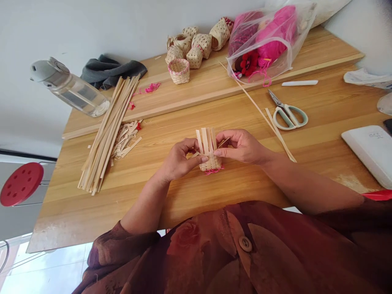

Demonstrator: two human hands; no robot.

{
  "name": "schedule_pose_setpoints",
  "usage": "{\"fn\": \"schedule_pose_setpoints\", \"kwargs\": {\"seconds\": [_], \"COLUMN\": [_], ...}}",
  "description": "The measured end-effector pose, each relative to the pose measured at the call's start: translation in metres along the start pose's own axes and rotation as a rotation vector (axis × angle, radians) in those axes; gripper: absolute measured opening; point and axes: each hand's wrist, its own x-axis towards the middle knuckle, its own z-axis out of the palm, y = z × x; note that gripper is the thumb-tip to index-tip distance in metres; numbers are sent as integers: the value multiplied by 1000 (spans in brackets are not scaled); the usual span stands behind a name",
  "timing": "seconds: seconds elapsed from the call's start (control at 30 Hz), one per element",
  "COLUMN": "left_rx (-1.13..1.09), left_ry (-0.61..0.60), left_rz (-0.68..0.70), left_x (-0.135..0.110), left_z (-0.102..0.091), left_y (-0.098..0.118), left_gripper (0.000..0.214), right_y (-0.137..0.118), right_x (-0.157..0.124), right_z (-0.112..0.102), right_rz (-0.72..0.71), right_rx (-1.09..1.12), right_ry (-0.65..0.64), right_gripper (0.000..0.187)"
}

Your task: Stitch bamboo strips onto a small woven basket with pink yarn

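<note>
Hands between strips and scissors

Both forearms converge in front of the torso. The left forearm slopes up and inward from the lower left; the right forearm runs inward at a flatter angle. Both are bare.

Left grip: closed in a pinch. The left thumb extends inward, with the index finger bent above it.

Right grip: back of the hand upward. The right thumb points toward the left grip; the index finger arches above it, the remaining fingers curl underneath.

Thumb tips: near each other, not touching.
</note>
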Motion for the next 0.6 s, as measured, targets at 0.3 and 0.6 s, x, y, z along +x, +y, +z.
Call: {"fn": "schedule_pose_setpoints", "kwargs": {"seconds": [0.3,0.6], "left_rx": [-54,-41], "left_ry": [-54,-24], "left_rz": [8,-23], "left_x": [1,0], "left_z": [1,9], "left_y": [1,9], "left_gripper": [28,24], "right_y": [-6,-7], "right_x": [1,0], "right_z": [2,8], "right_rz": [-19,50], "right_rx": [28,111], "right_ry": [85,77], "right_gripper": [19,30]}}
